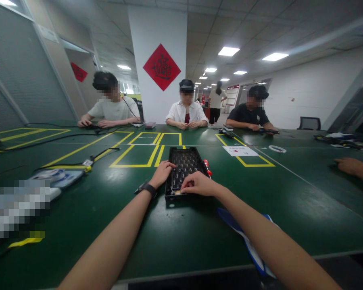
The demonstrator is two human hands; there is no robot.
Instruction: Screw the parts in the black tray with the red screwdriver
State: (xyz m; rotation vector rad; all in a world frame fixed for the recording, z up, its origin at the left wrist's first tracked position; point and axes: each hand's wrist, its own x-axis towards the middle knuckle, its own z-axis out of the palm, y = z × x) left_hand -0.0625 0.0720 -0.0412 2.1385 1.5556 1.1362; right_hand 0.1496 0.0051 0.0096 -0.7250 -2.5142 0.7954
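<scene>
A black open case [168,189] lies on the green table in front of me, with rows of small metal pieces [184,161] in it that look like screwdriver bits. My left hand [161,174] grips the case's left wall, fingers over the rim. Above the near end of the case, my right hand [198,183] is closed in a pinch; whatever is between its fingertips is hidden. Just under those fingertips, a small pale piece [177,193] sits in the near compartment. Along the right side of the case is a red-handled tool [207,167], partly covered.
A blue and white item [254,249] lies beneath my right forearm. Cables and a blue-white pouch [63,177] are to the left. Farther off are a paper sheet [241,151] and a white ring [277,149]. Several people sit around; another person's hand [349,166] rests at right.
</scene>
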